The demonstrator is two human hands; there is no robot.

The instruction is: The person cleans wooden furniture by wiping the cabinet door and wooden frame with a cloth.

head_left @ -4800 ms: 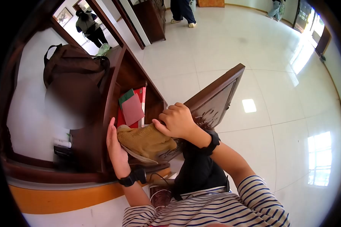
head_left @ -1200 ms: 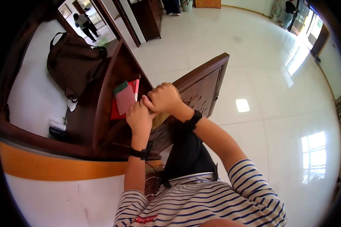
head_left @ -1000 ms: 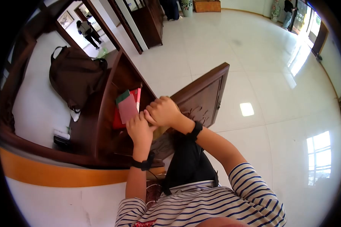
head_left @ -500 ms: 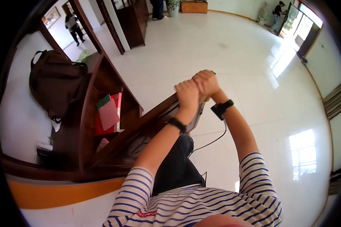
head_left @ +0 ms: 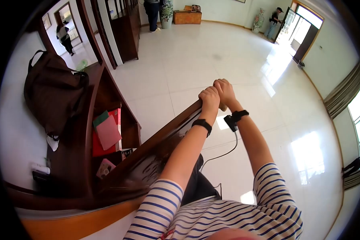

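L hand [head_left: 210,98] curled at cab. door [head_left: 150,158] end, grip obsc., can't tell; R hand [head_left: 226,90] adj., closed on tan cloth [head_left: 223,107]; pink booklet [head_left: 109,134] lower left of both.

Shows at the left as a cabinet [head_left: 91,120] of dark reddish-brown wood, with a flat top [head_left: 70,160] and an open compartment [head_left: 108,94]. Bears on the top a dark brown backpack [head_left: 54,96], crumpled green plastic [head_left: 82,65] near the far end, a white scrap [head_left: 52,143] at the backpack's lower end, and a white cylinder [head_left: 41,168] beside a blurred black object [head_left: 40,177]. Holds in the compartment a red item [head_left: 99,149] overlapped by green [head_left: 101,119] and pink booklets [head_left: 109,134], plus a pink patterned item [head_left: 105,169]. Continues beyond as glossy pale floor [head_left: 212,52], bearing a patterned vase [head_left: 167,14] beside a wooden chest [head_left: 187,17].
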